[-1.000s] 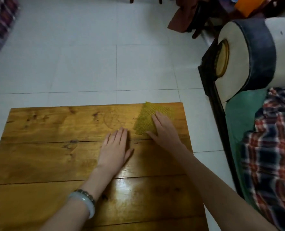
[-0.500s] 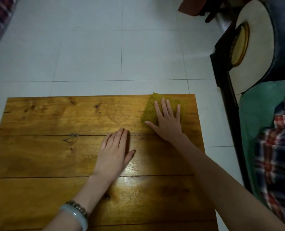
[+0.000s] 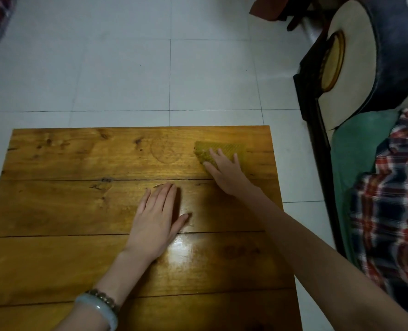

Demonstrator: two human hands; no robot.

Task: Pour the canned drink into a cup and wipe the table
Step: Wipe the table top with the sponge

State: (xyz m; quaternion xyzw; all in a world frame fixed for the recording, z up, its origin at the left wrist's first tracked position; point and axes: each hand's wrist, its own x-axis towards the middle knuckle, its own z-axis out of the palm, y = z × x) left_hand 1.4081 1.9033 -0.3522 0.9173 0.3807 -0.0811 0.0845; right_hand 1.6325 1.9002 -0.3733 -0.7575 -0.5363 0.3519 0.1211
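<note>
A yellow-green waffle-textured cloth [image 3: 224, 149] lies flat near the far right corner of the wooden plank table [image 3: 66, 211]. My right hand [image 3: 224, 170] presses on the cloth with straight, spread fingers and covers its near part. My left hand [image 3: 156, 218] rests flat on the table's middle, fingers together, palm down, a pale bangle and a bead bracelet on its wrist. A faint round ring mark [image 3: 166, 151] shows on the wood just left of the cloth. No can or cup is in view.
White floor tiles [image 3: 126, 68] lie beyond the table's far edge. A sofa with a dark-and-cream armrest [image 3: 370, 56], a green seat [image 3: 358, 151] and a plaid cloth [image 3: 394, 211] stands close to the table's right side.
My right hand has slid the cloth along the far right part of the table, slightly back from the far edge. My left hand has stayed flat in place. The camera shifted.
</note>
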